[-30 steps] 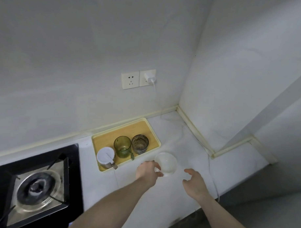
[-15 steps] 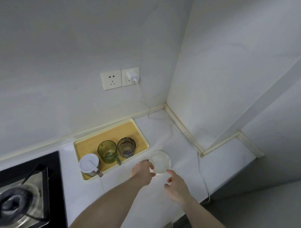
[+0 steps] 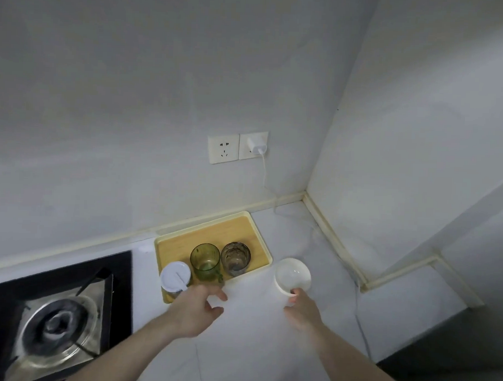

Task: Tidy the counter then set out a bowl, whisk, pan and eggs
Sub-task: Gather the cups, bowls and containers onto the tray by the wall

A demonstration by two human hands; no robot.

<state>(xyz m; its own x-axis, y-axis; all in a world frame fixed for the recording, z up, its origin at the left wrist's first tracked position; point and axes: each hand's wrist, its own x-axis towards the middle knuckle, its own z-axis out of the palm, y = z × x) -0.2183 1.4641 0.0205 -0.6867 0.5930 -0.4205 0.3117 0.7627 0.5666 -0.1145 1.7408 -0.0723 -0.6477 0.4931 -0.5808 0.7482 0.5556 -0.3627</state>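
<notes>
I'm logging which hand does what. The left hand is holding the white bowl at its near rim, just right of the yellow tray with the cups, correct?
Not quite: the head view shows the right hand holding the white bowl at its near rim. The left hand holds nothing and hovers by the yellow tray. The rest stands: the bowl sits just right of the tray with the cups.

The left hand covers the near rim of the yellow tray and the base of the lidded white cup. The right hand hides the near underside of the white bowl, so the fingers' hold there cannot be read. The gas stove is cut off by the left and bottom edges and is blurred. Both forearms run out of frame at the bottom.
</notes>
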